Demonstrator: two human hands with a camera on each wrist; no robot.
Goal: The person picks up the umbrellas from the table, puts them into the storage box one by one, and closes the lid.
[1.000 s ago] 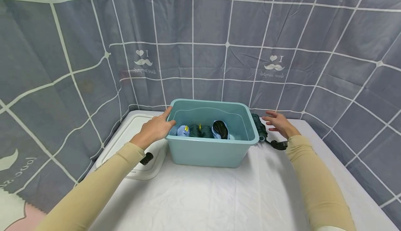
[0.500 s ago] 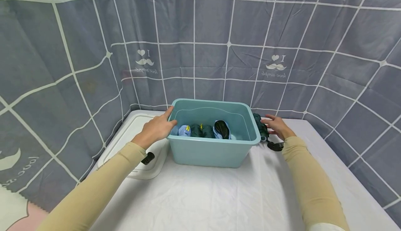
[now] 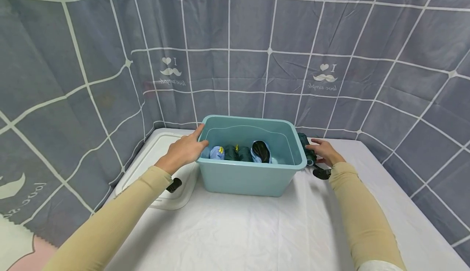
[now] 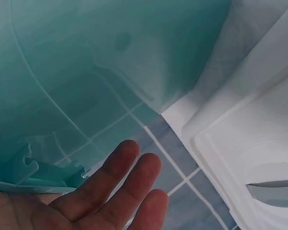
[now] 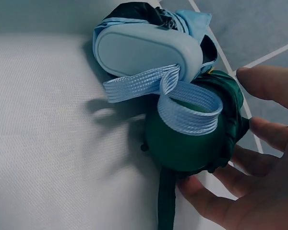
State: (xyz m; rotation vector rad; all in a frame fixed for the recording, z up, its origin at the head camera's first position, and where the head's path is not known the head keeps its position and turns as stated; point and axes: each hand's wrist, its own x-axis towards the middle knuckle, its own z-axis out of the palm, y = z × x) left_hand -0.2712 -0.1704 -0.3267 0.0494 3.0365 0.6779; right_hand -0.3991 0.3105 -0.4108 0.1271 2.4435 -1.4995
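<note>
My left hand (image 3: 184, 152) rests at the left rim of a teal plastic bin (image 3: 240, 181), thumb over the edge; in the left wrist view its fingers (image 4: 141, 177) hang nearly straight outside the wall. Right of the bin, my right hand (image 3: 327, 152) is at a dark green folded umbrella (image 3: 307, 150). In the right wrist view, the spread, slightly bent fingers touch only one side of that umbrella's fabric and round handle end. Against it lies a light blue folded umbrella (image 5: 146, 50) with a flat oval handle and a woven strap (image 5: 189, 108). The bin hides that one from the head view.
Inside the bin stand several rolled bundles: a light blue one (image 3: 217, 153), dark green ones (image 3: 231, 153) and a blue-and-black one (image 3: 260, 152). A white lid (image 3: 158, 148) lies left of the bin on the white-covered table (image 3: 249, 230). Grey grid curtains (image 3: 246, 75) enclose it.
My right hand has moved left, from a small gap beside the green umbrella to touching it. The left hand has stayed at the bin's rim.
</note>
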